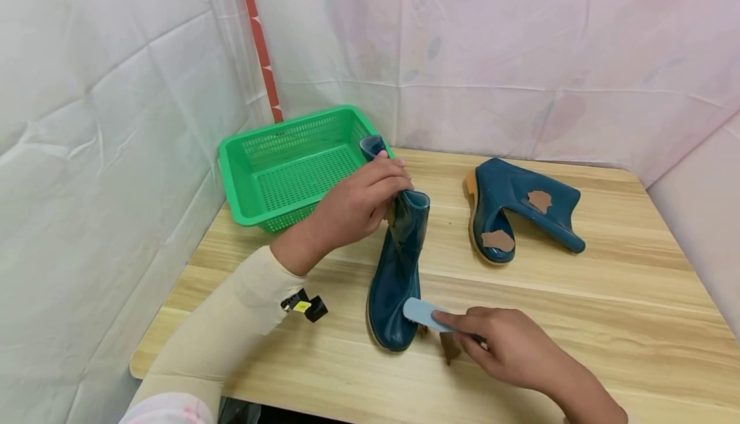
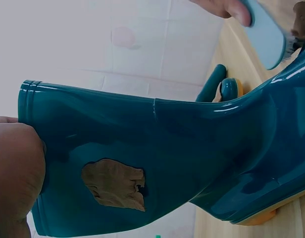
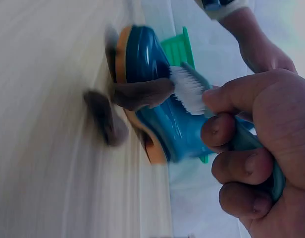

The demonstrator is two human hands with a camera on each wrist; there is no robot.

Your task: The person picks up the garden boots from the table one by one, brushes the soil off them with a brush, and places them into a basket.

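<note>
Pale cloth (image 1: 87, 154) hangs along the left side, creased, and a red strip (image 1: 260, 45) runs down where it meets the back. Next comes a green perforated basket (image 1: 228, 173) on the bench (image 1: 578, 295); the slotted floor shows inside, while the forearm and left hand (image 1: 361, 202) cover part of its front right side in the head view. A small black device (image 1: 306, 305) sits at the cuff of the cream sleeve (image 1: 231, 315).

That left hand grips the top of a blue rubber boot (image 1: 395, 289), which stands on the bench to the right of the basket, toe towards the wearer. A brown patch (image 2: 115, 183) sticks to its shaft. Right of the boot, the right hand (image 1: 509, 344) has its fingers wrapped round a light blue brush (image 1: 424, 313), the white bristles touching brown material (image 3: 145, 94) at the boot's foot. A loose brown piece (image 1: 448, 349) lies just beside, under the brush hand. Farther right, well apart, a second boot (image 1: 494, 199) lies on its side with two brown patches, one on the shaft, one near the toe.
</note>
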